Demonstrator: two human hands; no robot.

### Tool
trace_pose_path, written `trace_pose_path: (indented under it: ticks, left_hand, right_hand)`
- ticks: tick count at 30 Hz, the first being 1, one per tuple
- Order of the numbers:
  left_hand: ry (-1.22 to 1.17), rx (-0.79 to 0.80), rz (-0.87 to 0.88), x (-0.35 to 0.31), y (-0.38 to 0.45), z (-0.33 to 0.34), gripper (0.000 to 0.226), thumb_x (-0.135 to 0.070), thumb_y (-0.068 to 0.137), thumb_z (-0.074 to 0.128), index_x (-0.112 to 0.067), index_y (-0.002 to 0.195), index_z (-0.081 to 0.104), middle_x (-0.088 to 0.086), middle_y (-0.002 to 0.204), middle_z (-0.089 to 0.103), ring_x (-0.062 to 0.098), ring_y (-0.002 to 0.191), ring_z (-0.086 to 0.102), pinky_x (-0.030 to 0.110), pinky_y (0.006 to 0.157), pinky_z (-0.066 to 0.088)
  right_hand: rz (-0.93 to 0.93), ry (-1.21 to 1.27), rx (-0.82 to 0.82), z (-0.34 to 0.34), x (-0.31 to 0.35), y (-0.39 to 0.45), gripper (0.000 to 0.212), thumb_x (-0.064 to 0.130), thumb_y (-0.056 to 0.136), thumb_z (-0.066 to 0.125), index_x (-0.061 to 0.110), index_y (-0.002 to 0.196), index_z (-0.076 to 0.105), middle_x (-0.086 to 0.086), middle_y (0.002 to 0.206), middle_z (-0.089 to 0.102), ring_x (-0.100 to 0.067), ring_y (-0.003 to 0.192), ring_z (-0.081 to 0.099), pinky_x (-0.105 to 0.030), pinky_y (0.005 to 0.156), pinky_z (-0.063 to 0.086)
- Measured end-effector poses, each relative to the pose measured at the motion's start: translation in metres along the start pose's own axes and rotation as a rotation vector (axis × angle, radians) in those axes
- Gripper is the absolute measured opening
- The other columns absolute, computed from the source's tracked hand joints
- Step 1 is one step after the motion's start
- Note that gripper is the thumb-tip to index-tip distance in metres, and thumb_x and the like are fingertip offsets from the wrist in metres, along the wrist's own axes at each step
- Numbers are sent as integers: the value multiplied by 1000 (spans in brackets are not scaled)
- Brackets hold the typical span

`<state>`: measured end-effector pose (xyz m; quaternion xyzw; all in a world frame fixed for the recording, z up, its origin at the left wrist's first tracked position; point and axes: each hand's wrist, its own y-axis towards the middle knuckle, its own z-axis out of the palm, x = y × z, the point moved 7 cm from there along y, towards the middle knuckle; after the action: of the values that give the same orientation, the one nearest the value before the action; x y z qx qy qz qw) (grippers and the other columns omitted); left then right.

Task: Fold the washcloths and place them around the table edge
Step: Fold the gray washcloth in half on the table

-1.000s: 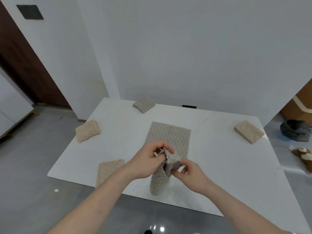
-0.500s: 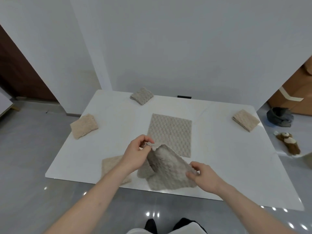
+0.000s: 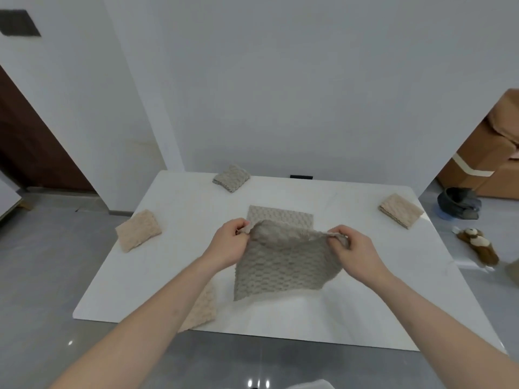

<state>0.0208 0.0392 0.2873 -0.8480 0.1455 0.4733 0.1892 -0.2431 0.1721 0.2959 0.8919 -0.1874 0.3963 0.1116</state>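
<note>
Holding grey washcloth (image 3: 283, 265) now spread wide above table (image 3: 365, 276), my left hand (image 3: 229, 242) and right hand (image 3: 352, 251) pinching its top corners, before bunched, one flat cloth (image 3: 280, 216) behind, four folded cloths at edges.

One grey-beige waffle washcloth (image 3: 283, 265) hangs spread open mid-frame, another lies flat (image 3: 280, 216) right behind it. Folded ones sit by the table's edges: top (image 3: 231, 178), left (image 3: 138, 229), right (image 3: 401, 209), bottom left (image 3: 202, 307).
</note>
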Motion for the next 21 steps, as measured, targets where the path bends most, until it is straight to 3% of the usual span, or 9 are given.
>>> trace_pose_path:
  ticks: [6, 10, 15, 18, 21]
  left_hand:
    - [-97, -110, 126, -40, 15, -18, 18, -11, 92, 55, -21, 81, 65, -12, 78, 62, 9, 74, 53, 28, 68, 40]
    - [-81, -111, 155, -33, 13, -10, 16, -13, 94, 55, -17, 81, 63, -6, 76, 59, 7, 66, 48, 20, 59, 36]
    - [9, -57, 81, 31, 10, 26, 21, -14, 93, 60, -24, 74, 62, -12, 71, 59, 8, 70, 54, 26, 65, 39]
    - [82, -2, 14, 90, 13, 61, 20, -15, 92, 60, -29, 80, 68, -14, 83, 68, 4, 83, 62, 27, 78, 47]
    - [172, 72, -22, 153, 18, 97, 22, -15, 93, 55, -31, 83, 67, -15, 88, 67, 5, 87, 62, 27, 81, 48]
  right_hand:
    - [-70, 55, -175, -51, 30, 17, 8, 26, 90, 68, 32, 86, 69, 20, 89, 69, 2, 89, 61, -18, 75, 44]
    - [-70, 77, -166, -55, 23, 14, 10, 24, 91, 68, 31, 84, 70, 18, 88, 71, -2, 88, 63, -20, 71, 47]
    - [6, 73, -65, -12, -34, -6, 22, 12, 88, 72, 34, 86, 72, 20, 87, 72, 1, 86, 66, -12, 73, 47]
    - [105, 91, 41, 36, -88, -19, 24, 11, 88, 73, 35, 85, 73, 21, 89, 73, 1, 89, 67, -8, 76, 45]
    - [150, 83, 121, 88, -142, -29, 22, 14, 87, 75, 36, 85, 73, 24, 91, 73, 4, 91, 67, -8, 80, 46]
